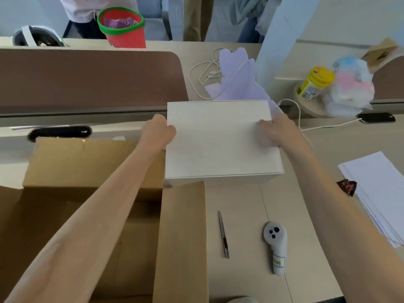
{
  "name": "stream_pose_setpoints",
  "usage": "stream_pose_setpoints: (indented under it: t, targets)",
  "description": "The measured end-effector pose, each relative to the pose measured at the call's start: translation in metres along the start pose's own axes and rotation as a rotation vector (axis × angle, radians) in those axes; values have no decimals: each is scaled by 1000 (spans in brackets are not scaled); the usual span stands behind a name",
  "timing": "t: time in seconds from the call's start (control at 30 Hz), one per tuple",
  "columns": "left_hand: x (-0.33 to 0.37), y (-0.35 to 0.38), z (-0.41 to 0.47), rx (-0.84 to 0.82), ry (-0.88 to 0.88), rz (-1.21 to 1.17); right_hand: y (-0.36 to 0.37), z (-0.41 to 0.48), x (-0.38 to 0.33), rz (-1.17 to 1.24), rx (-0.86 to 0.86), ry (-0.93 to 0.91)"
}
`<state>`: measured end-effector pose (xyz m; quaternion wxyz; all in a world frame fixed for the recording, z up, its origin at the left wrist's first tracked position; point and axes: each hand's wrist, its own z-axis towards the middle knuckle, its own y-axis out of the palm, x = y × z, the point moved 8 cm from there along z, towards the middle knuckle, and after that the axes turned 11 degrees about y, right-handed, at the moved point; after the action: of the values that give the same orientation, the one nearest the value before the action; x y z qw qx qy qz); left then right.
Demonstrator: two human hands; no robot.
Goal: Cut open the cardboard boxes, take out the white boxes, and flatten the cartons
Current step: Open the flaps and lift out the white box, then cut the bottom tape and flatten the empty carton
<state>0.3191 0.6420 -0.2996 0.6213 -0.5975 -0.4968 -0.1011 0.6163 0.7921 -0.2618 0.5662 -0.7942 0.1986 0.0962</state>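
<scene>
A large white box (220, 138) is on the desk to the right of the open cardboard carton (91, 162). My left hand (158, 132) grips the box's left side, and my right hand (277, 130) grips its right side with the thumb on the lid. The carton's flaps stand open, one flap (181, 241) reaching toward me, and its inside looks empty. A slim utility knife (223, 235) lies on the desk in front of the white box.
A grey handheld controller (275, 243) lies right of the knife. A stack of white paper (380, 193) sits at the right edge. Behind the box are a white cable (205, 73), purple paper, a yellow-lidded jar (314, 84) and a black phone (377, 117). A brown partition (87, 79) rises at left.
</scene>
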Motion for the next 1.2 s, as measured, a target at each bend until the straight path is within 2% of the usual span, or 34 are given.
stream_pose_setpoints:
  t: [0.17, 0.4, 0.53, 0.63, 0.77, 0.87, 0.97, 1.07, 1.2]
  targets:
    - [-6, 20, 2, -29, -33, 67, 35, 19, 6, -43, -126, 67]
    - [-17, 35, 12, -88, -84, 91, 54, 28, 11, -208, -107, 72]
    - [-17, 42, 14, -237, -165, -79, 54, 23, 1, -229, -90, 18]
    - [-11, 34, 5, -260, -179, -260, 61, 5, -13, -278, -68, -69]
    - [1, 18, -7, -173, -35, -495, 75, -43, -47, -223, -126, -242]
    - [7, -1, -33, -74, 48, -512, 82, -90, -71, -113, -202, -359]
    - [9, -24, -67, 16, 111, -533, 86, -130, -85, -76, -207, -433]
    - [5, -41, -97, 62, 135, -515, 87, -162, -91, -183, -76, -528]
    - [-49, -81, -151, 124, 114, -425, 117, -231, -108, -299, 69, -796]
